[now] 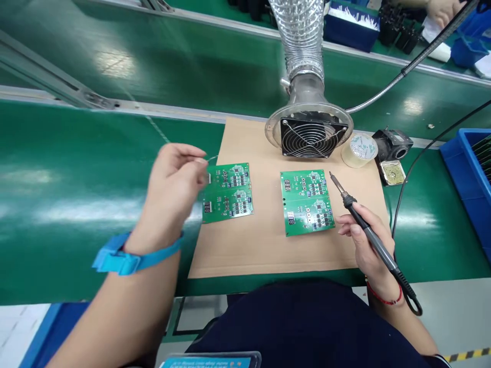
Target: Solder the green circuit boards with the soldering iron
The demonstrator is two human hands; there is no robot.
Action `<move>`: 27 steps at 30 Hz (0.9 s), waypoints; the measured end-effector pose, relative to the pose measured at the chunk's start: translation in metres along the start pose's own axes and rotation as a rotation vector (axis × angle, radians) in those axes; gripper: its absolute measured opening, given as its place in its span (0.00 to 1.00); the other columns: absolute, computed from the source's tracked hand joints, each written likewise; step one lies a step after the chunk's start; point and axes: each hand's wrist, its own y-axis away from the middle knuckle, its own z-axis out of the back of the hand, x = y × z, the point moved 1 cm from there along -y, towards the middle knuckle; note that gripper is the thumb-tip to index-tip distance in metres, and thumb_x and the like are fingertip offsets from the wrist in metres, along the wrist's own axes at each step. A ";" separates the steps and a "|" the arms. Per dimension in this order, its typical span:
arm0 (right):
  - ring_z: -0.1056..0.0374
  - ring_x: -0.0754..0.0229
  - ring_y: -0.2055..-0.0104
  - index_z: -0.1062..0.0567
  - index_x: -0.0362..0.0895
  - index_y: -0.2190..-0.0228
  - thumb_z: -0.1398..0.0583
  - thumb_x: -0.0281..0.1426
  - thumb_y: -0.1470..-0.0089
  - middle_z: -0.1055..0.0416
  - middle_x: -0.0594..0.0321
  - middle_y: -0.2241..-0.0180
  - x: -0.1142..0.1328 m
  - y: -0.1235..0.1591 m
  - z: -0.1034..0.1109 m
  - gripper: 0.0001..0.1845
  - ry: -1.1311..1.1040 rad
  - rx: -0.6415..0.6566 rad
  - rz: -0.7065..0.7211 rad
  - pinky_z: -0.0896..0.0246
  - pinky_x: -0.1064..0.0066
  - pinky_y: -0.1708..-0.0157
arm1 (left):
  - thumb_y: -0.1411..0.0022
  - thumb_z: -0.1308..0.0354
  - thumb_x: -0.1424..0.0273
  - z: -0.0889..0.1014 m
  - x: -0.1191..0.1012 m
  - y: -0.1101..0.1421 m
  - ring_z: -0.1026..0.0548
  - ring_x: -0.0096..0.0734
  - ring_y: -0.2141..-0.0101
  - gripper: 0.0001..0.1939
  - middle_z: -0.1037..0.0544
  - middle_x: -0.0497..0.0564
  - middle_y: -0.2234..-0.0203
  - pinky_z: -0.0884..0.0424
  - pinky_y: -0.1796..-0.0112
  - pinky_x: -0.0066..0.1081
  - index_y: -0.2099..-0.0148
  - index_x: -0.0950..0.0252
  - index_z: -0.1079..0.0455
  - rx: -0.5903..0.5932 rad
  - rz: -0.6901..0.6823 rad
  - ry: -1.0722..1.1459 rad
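Observation:
My right hand (370,237) is wrapped round a soldering iron (372,237), whose bare tip points up and left, just past the upper right corner of a green circuit board (307,203). Between thumb and fingers of my left hand (176,181) is a thin solder wire (212,158); a short end sticks out to the right, and the rest runs up and away to the left. Beneath that hand lies a second green circuit board (230,191), its left edge partly covered by the fingers. Both boards carry small digit displays and rest flat on a cardboard sheet (238,250).
A fume extractor fan (314,137) on a foil duct hangs behind the boards. Right of it stand a tape roll (359,150) and a soldering iron stand (393,145) with a sponge (393,173). A blue bin (466,179) is at far right. A co-worker's hand (443,11) shows top right.

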 end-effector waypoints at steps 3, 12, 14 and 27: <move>0.23 0.65 0.65 0.30 0.57 0.44 0.41 0.27 0.39 0.21 0.64 0.59 0.007 -0.004 -0.005 0.23 -0.001 0.053 -0.029 0.23 0.71 0.62 | 0.44 0.50 0.78 -0.024 -0.017 0.035 0.41 0.22 0.82 0.05 0.40 0.41 0.84 0.45 0.81 0.26 0.67 0.62 0.38 0.232 0.099 0.326; 0.27 0.65 0.65 0.32 0.56 0.45 0.39 0.28 0.41 0.26 0.65 0.63 0.027 -0.014 -0.038 0.24 -0.088 0.131 -0.011 0.26 0.73 0.67 | 0.36 0.50 0.78 -0.062 -0.067 0.098 0.30 0.22 0.71 0.08 0.29 0.45 0.70 0.32 0.70 0.23 0.56 0.62 0.37 0.564 -0.410 0.148; 0.28 0.65 0.66 0.31 0.55 0.46 0.40 0.28 0.40 0.27 0.66 0.65 0.028 -0.015 -0.042 0.21 -0.102 0.097 -0.021 0.27 0.73 0.67 | 0.35 0.50 0.79 -0.064 -0.070 0.097 0.31 0.23 0.72 0.07 0.29 0.45 0.70 0.32 0.71 0.24 0.56 0.63 0.38 0.585 -0.521 0.050; 0.27 0.63 0.63 0.32 0.51 0.47 0.39 0.30 0.43 0.27 0.64 0.63 -0.002 -0.029 0.001 0.22 0.040 -0.032 -0.193 0.27 0.67 0.62 | 0.32 0.53 0.74 -0.049 -0.056 0.079 0.28 0.33 0.72 0.10 0.25 0.49 0.72 0.35 0.70 0.33 0.65 0.62 0.32 0.310 -0.784 -0.500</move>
